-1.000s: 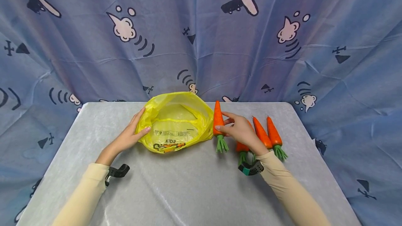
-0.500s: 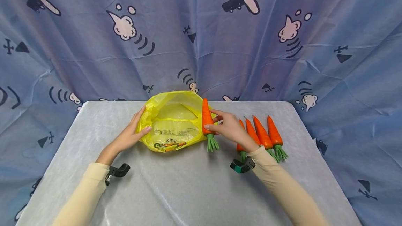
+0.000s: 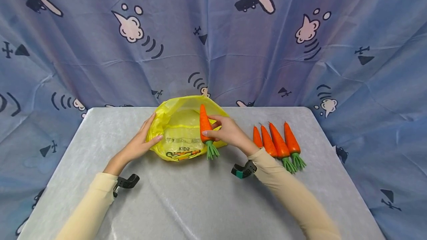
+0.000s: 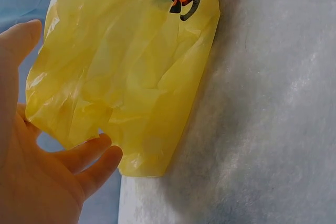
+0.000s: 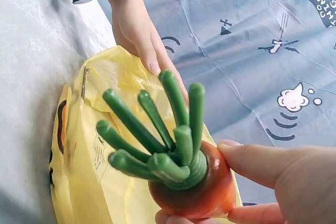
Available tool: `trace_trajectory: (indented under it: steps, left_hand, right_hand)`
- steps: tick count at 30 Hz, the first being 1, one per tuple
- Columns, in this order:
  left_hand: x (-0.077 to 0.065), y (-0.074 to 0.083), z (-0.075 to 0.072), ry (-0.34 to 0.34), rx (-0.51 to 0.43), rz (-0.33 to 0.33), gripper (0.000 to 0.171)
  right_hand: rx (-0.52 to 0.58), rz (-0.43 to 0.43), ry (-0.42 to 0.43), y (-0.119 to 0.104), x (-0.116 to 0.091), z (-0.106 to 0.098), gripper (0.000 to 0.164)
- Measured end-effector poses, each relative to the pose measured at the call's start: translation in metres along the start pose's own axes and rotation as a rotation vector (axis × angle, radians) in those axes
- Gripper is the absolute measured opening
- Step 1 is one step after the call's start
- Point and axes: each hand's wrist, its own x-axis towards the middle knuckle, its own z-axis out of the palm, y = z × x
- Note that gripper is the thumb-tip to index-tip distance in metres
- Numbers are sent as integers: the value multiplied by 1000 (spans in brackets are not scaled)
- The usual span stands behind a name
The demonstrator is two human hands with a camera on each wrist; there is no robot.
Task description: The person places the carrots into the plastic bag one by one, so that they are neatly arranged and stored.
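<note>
A carrot (image 3: 205,123) with a green stem tuft is pinched between the thumb and fingers of my right hand (image 3: 228,132). It is raised over the right part of a yellow plastic bag's (image 3: 186,130) opening, tip away from me and tuft toward me. In the right wrist view, the tuft (image 5: 157,145) points at the camera. My left hand (image 3: 136,143) rests against the bag's left side, thumb and fingers spread and fairly straight. Seen from the left wrist, fingertips (image 4: 102,153) touch the yellow plastic. The bag's mouth gapes wide.
Several more carrots (image 3: 277,142) lie side by side on the right of the grey-white table (image 3: 193,203). A blue curtain (image 3: 180,40) printed with planes hangs behind the table's far edge. Each wrist wears a dark device (image 3: 128,181).
My right hand has carried the carrot leftward, from beside the bag's right edge to over its opening. The carrots on the right are now uncovered. My left hand stays nearly still.
</note>
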Motion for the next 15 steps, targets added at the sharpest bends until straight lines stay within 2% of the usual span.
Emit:
trace_trajectory:
  steps: [15]
  left_hand:
    - [0,6,1,-10,-8,-5,89]
  right_hand:
    - [37,1,-40,-12,33,28,72]
